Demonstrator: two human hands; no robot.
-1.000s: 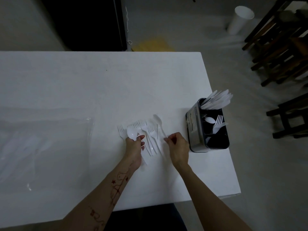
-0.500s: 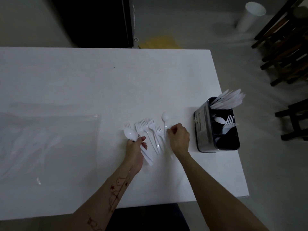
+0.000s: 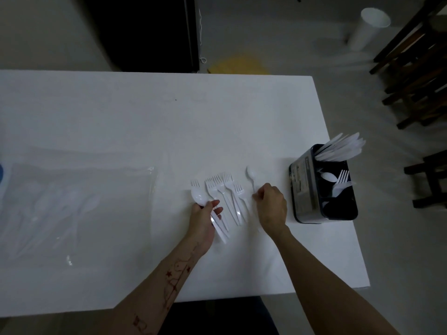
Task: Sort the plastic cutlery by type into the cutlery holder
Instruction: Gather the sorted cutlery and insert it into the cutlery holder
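Observation:
Several white plastic forks (image 3: 223,188) lie side by side on the white table (image 3: 145,122), tines pointing away from me. My left hand (image 3: 204,220) grips a white spoon (image 3: 199,198) at the left end of the row, its bowl sticking out above my fingers. My right hand (image 3: 271,207) pinches the handle of a second spoon (image 3: 251,174) that lies at the right end of the row. The dark cutlery holder (image 3: 302,189) stands near the table's right edge; knives fill its far compartment, and a spoon and forks sit in the middle ones.
A clear plastic bag (image 3: 72,206) with more cutlery lies at the left of the table. Dark wooden chairs (image 3: 416,76) stand on the floor to the right. A white cup (image 3: 367,27) and a yellow patch (image 3: 239,66) are on the floor beyond the table.
My right hand has shifted up along the handle of the right-hand spoon. My left hand keeps its hold on the other spoon. The camera has drifted slightly.

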